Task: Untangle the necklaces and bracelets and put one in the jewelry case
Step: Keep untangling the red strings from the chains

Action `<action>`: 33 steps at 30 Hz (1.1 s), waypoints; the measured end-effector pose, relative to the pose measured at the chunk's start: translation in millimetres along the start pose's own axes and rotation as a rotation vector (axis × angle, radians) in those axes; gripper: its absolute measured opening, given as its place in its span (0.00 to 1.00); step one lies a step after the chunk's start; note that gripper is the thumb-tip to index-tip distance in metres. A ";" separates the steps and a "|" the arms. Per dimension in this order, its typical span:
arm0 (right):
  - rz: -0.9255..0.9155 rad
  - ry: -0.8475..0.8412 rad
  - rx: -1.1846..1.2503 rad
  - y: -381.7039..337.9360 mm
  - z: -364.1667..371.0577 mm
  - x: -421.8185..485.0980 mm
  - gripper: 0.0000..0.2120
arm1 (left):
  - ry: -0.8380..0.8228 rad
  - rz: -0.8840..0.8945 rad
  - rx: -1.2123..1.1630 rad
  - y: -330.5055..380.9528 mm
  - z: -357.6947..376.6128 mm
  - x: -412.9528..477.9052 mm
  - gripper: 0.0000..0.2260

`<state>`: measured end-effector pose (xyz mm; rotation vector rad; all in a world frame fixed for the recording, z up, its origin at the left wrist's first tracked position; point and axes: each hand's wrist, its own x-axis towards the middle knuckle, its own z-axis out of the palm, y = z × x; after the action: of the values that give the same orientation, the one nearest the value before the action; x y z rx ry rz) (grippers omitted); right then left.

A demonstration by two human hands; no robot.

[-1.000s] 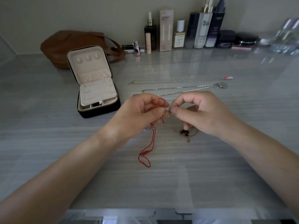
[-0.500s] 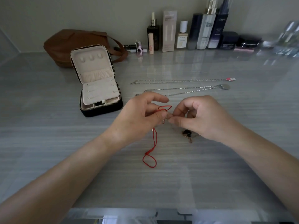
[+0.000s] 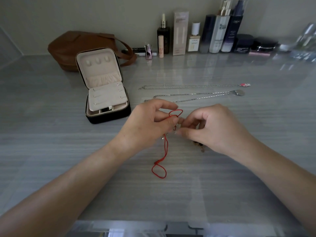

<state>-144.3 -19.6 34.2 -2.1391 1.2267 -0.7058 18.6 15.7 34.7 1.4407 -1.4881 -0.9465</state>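
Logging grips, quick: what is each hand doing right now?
Left hand: pinching the red cord.
Right hand: pinching the tangle beside it; which strand, cannot tell.

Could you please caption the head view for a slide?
Left hand and right hand pinch at a tangled red cord, near two silver necklaces laid straight and the open jewelry case.

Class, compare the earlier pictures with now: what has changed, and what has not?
The left hand and right hand have sunk slightly, and the red cord shows a wider top loop between them. Both keep pinching the tangle. The silver chains and jewelry case lie unmoved.
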 end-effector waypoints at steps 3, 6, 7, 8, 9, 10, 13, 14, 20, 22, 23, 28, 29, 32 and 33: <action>0.020 0.023 0.083 0.7 4.2 0.3 0.05 | 0.009 -0.004 -0.034 0.1 -0.7 0.6 0.10; 0.031 0.053 0.200 -1.0 5.5 0.3 0.04 | 0.010 0.004 -0.052 0.6 -0.9 0.6 0.10; 0.029 0.064 0.222 -1.5 5.7 0.6 0.05 | 0.007 0.001 -0.067 1.0 -0.8 0.5 0.11; 0.028 0.073 0.241 -2.3 5.6 0.7 0.05 | 0.006 -0.004 -0.081 0.9 -0.7 0.8 0.11; 0.029 0.078 0.256 -2.6 5.8 1.2 0.06 | 0.004 -0.013 -0.093 0.9 -0.7 1.1 0.11; 0.032 0.082 0.263 -2.7 6.1 1.7 0.06 | 0.002 -0.021 -0.101 0.7 -0.6 1.4 0.11; 0.027 0.106 0.254 -1.2 8.3 4.0 0.09 | 0.003 -0.059 -0.157 0.4 -0.6 2.7 0.09; 0.023 0.119 0.242 -0.2 8.4 4.5 0.10 | 0.002 -0.084 -0.198 0.3 -0.9 3.2 0.08; 0.139 -0.016 0.337 -2.3 5.1 1.6 0.06 | -0.043 -0.208 -0.491 2.5 -4.4 4.0 0.08; 0.243 -0.100 0.562 -3.4 3.8 2.8 0.04 | -0.059 -0.210 -0.526 3.0 -5.0 4.3 0.09; 0.292 -0.133 0.680 -4.2 3.2 3.8 0.03 | -0.067 -0.208 -0.533 3.0 -5.1 4.4 0.09; 0.378 -0.178 0.870 -5.5 3.1 6.3 0.07 | -0.079 -0.195 -0.534 2.3 -2.8 4.1 0.09; 0.379 -0.163 0.858 -6.1 4.0 6.1 0.06 | -0.077 -0.190 -0.524 2.8 -2.3 3.9 0.09; 0.390 -0.109 0.834 -6.2 5.0 7.3 0.04 | -0.057 -0.173 -0.486 3.7 -3.2 3.7 0.08; 0.397 -0.089 0.827 -5.7 3.8 8.1 0.05 | -0.046 -0.169 -0.473 3.8 -4.6 3.7 0.08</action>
<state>-134.8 -23.6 36.8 -1.1980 1.0163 -0.7530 21.5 12.3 40.2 1.2103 -1.0852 -1.3389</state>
